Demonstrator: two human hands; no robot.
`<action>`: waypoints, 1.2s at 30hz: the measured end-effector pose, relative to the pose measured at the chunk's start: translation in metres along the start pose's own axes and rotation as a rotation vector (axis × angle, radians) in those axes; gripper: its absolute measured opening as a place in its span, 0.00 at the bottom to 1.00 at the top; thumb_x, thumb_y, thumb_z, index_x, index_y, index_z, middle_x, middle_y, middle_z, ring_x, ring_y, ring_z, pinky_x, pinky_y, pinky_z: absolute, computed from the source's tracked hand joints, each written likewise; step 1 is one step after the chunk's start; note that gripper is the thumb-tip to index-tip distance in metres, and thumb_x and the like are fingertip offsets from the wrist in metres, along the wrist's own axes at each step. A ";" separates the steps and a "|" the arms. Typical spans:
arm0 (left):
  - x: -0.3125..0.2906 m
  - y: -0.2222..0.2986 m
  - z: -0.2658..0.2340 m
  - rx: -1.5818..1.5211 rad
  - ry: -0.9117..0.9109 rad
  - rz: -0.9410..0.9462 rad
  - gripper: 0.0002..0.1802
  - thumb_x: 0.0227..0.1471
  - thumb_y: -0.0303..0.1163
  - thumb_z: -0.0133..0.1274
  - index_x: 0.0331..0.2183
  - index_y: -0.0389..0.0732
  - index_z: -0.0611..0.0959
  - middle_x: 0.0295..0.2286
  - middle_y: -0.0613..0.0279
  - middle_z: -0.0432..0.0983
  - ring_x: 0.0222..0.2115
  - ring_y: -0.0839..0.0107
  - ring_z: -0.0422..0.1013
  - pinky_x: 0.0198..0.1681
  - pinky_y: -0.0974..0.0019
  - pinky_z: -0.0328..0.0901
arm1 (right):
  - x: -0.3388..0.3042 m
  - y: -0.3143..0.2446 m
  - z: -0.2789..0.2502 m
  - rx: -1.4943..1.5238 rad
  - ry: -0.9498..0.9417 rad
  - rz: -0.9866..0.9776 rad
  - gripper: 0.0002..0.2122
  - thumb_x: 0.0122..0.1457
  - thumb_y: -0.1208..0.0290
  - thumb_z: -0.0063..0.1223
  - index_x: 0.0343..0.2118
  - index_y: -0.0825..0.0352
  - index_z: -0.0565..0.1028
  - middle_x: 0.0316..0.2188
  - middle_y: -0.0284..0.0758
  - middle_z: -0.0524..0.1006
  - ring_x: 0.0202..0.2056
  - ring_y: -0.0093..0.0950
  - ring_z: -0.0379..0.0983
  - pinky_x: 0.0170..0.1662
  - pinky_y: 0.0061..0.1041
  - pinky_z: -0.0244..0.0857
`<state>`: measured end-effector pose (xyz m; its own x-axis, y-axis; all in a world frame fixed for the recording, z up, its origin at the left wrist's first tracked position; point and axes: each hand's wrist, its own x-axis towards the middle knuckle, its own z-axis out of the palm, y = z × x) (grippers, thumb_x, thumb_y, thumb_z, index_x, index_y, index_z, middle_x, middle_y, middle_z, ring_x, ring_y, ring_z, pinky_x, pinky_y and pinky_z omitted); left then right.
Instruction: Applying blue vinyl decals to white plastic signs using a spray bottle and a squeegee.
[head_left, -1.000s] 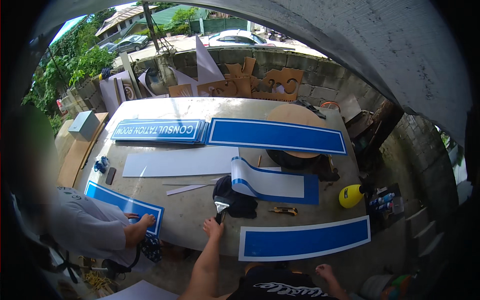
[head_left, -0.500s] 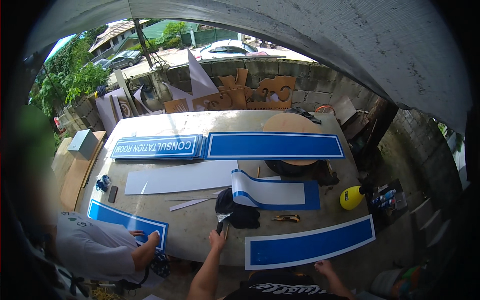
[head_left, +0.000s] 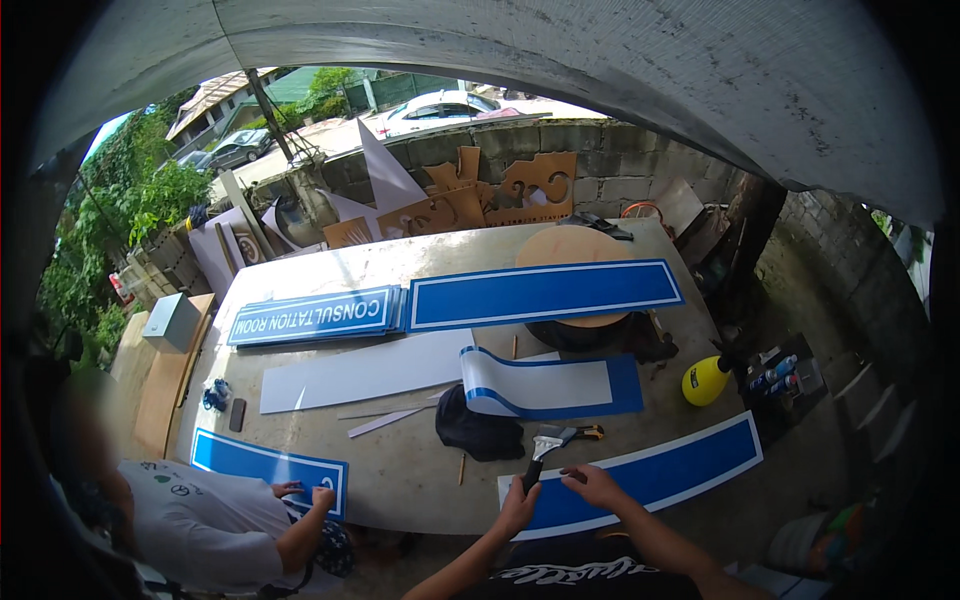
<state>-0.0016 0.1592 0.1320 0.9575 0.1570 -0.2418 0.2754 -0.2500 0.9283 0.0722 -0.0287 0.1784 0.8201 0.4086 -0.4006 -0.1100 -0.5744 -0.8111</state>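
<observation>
My left hand (head_left: 515, 507) is closed round the black handle of a scraper (head_left: 550, 437) with a broad, pale head. The tool is raised over the left part of a blue sign panel (head_left: 650, 482) with a white border, at the table's near edge. My right hand (head_left: 592, 486) is over the same panel, close beside the scraper, fingers stretched toward it and seemingly empty. Behind the scraper's head lies a yellow-and-black utility knife (head_left: 592, 432), partly hidden. A dark cloth (head_left: 478, 428) rests to the left, partly under a curled blue-and-white sheet (head_left: 550, 385).
A co-worker (head_left: 215, 515) at the left handles another blue sign (head_left: 268, 470). Lettered blue signs (head_left: 312, 316) are stacked at the back, beside a long blue panel (head_left: 545, 294) lying over a round wooden board (head_left: 565, 250). A yellow spray bottle (head_left: 705, 381) stands at the table's right edge.
My left hand has carried the scraper right, from beside the dark cloth to over the blue panel. My right hand has come left and up from the panel's near edge toward the scraper.
</observation>
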 end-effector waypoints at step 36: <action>-0.009 -0.047 0.001 0.468 -0.183 0.132 0.19 0.48 0.37 0.56 0.43 0.45 0.75 0.37 0.53 0.72 0.40 0.53 0.69 0.41 0.53 0.63 | -0.062 0.053 -0.063 -0.386 0.149 0.148 0.19 0.48 0.72 0.54 0.44 0.67 0.64 0.36 0.50 0.74 0.41 0.48 0.71 0.43 0.40 0.64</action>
<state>-0.0231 0.1691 0.0901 0.9744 -0.0635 -0.2155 0.1202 -0.6632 0.7388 0.0512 -0.1294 0.1873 0.8866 0.2116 -0.4112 -0.0373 -0.8536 -0.5196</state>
